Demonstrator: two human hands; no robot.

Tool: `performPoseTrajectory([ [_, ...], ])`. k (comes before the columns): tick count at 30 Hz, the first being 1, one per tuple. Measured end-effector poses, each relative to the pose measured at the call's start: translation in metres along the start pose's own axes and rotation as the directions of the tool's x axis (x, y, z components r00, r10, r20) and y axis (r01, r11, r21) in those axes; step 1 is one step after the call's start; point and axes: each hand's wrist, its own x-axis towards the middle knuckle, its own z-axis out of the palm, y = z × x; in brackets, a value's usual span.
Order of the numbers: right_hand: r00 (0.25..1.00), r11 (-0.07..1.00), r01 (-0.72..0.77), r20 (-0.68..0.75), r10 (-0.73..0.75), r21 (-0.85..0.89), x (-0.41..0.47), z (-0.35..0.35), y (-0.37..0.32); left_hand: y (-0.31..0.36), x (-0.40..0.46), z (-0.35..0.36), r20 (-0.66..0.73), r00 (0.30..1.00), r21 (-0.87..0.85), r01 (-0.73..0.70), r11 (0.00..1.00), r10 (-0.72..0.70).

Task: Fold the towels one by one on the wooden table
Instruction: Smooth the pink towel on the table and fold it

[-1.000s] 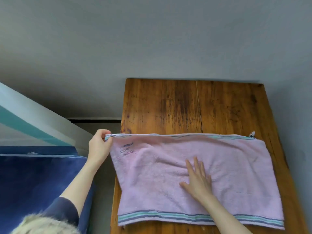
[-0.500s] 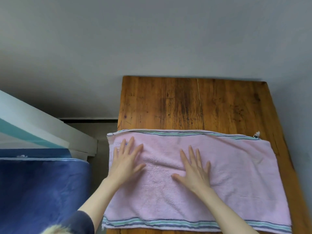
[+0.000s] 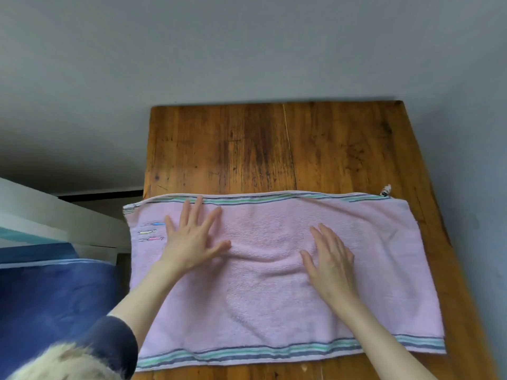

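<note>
I see both hands lying flat on the pink towel (image 3: 269, 272), fingers straight and spread, pinching nothing. The left hand (image 3: 192, 239) presses the left half, its fingertips reaching the striped far hem; half a second ago it sat lower, short of that hem, and a second ago it was gripping the towel's far left corner. The right hand (image 3: 330, 259) rests palm down a little right of the middle, further right than before, with a soft ridge of cloth bunched between the two hands. The towel lies spread across the near part of the wooden table (image 3: 274, 149), its left end hanging past the table's left edge, striped hems at the far and near sides. A small tag (image 3: 385, 190) sticks out at its far right corner. Left of the table is blue fabric (image 3: 55, 297).
</note>
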Motion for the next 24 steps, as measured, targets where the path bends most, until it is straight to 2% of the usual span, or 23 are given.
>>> performPoseTrajectory([
  [2,0.990,0.996,-0.083,-0.110,0.086,0.029,-0.002,-0.019,0.032,0.030,-0.002,0.007,0.002,1.000,0.013,-0.018,1.000,0.018],
  [4,0.960,0.971,-0.217,-0.159,0.232,0.103,-0.003,-0.038,0.070,0.061,-0.003,0.016,0.012,0.999,0.033,-0.052,0.998,0.051],
  [7,0.866,0.885,-0.407,-0.212,0.453,0.228,-0.005,-0.061,0.124,0.114,-0.005,0.030,0.055,0.991,0.057,-0.125,0.991,0.122],
  [9,0.814,0.826,-0.519,-0.167,0.556,0.222,-0.007,-0.069,0.149,0.151,-0.006,0.041,0.075,0.983,0.081,-0.175,0.981,0.169],
  [13,0.753,0.731,-0.655,0.079,0.653,0.192,-0.006,-0.071,0.178,0.214,-0.003,0.062,0.106,0.965,0.147,-0.254,0.956,0.240],
  [16,0.786,0.734,-0.614,0.140,0.603,0.290,-0.001,-0.071,0.191,0.246,-0.001,0.076,0.150,0.959,0.193,-0.265,0.945,0.239],
  [18,0.813,0.746,-0.563,0.077,0.577,0.355,-0.001,-0.074,0.193,0.257,0.000,0.081,0.168,0.967,0.191,-0.225,0.956,0.194],
  [20,0.861,0.810,-0.462,-0.037,0.508,0.361,-0.004,-0.077,0.191,0.260,0.000,0.080,0.181,0.970,0.192,-0.196,0.962,0.162],
  [22,0.951,0.908,-0.270,-0.057,0.304,0.320,-0.010,-0.077,0.185,0.260,-0.001,0.076,0.194,0.969,0.179,-0.187,0.966,0.152],
  [23,0.987,0.935,-0.156,0.015,0.160,0.318,-0.013,-0.075,0.179,0.261,-0.002,0.074,0.196,0.969,0.167,-0.182,0.969,0.148],
  [24,0.991,0.942,-0.064,0.128,0.023,0.330,-0.016,-0.072,0.173,0.262,-0.003,0.072,0.195,0.970,0.156,-0.176,0.972,0.144],
])
